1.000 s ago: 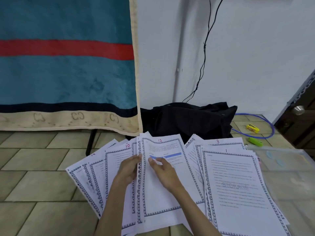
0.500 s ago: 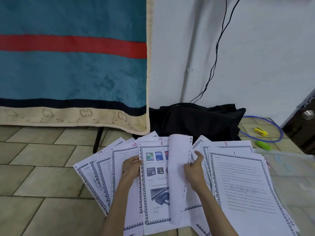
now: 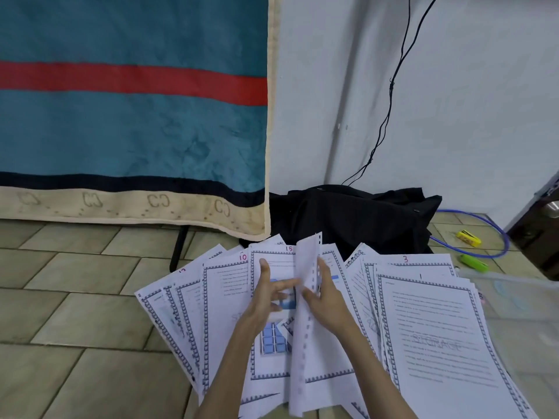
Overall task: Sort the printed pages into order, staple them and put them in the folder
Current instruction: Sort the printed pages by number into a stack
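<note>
Printed pages with blue borders and red handwritten numbers lie fanned on the tiled floor. Page 10 (image 3: 225, 300) is on the left, page 15 (image 3: 272, 349) in the middle, and pages 3 (image 3: 405, 261) and 1 (image 3: 435, 337) on the right. One lifted page (image 3: 304, 328) with punched holes stands on edge over page 15. My right hand (image 3: 328, 300) pinches it between thumb and fingers. My left hand (image 3: 264, 297), blurred, reaches its straight fingers to the lifted page's left face. A clear plastic folder (image 3: 520, 300) lies at the right.
A black bag (image 3: 363, 219) sits against the wall behind the pages. A small yellow object (image 3: 469, 238) and a green one (image 3: 473, 262) lie by a blue cable (image 3: 502, 234) at the back right. A teal blanket (image 3: 133, 122) hangs on the left.
My right hand took the top page off the middle pile and turned it up on edge, uncovering pictured pages beneath. My left hand left the pile's edge and came across to the lifted page.
</note>
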`<state>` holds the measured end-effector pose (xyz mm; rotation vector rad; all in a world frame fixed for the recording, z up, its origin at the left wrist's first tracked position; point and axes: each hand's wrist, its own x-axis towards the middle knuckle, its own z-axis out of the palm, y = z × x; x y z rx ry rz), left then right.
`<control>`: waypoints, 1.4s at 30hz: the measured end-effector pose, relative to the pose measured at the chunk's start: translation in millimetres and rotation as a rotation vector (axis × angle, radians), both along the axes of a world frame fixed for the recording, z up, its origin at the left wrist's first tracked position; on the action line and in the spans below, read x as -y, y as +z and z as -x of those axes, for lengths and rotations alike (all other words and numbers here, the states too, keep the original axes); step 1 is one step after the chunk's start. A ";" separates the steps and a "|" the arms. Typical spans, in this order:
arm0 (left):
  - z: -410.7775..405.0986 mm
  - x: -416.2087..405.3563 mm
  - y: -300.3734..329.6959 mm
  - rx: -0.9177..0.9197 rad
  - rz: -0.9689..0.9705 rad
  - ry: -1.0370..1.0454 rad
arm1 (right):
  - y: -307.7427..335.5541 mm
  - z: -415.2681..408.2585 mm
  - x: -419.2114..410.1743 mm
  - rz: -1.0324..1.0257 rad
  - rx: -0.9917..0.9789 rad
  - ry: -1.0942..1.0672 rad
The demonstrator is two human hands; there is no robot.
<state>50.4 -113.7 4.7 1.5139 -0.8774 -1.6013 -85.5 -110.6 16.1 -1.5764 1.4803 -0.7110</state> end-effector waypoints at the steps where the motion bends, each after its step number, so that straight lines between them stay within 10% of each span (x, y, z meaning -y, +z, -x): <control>1: -5.7 -1.1 -1.0 0.170 0.047 0.064 | -4.9 1.4 0.5 0.043 -0.047 -0.004; 4: -22.3 -7.0 -8.2 0.660 0.053 0.247 | -7.2 6.4 1.1 0.104 -0.105 0.010; 21: -19.0 -13.7 -2.2 -0.009 0.087 -0.076 | 8.1 -11.8 9.6 -0.128 -0.010 -0.130; 27: -58.3 -21.6 -22.8 0.971 -0.007 0.390 | -1.2 -7.5 6.7 0.054 -0.110 -0.110; 35: -64.9 -20.0 -17.3 0.870 0.205 0.638 | 5.6 -8.7 11.6 -0.112 -0.043 -0.072; 42: -8.6 -29.2 4.0 0.528 0.322 0.025 | 16.5 -14.9 14.6 -0.230 0.082 -0.073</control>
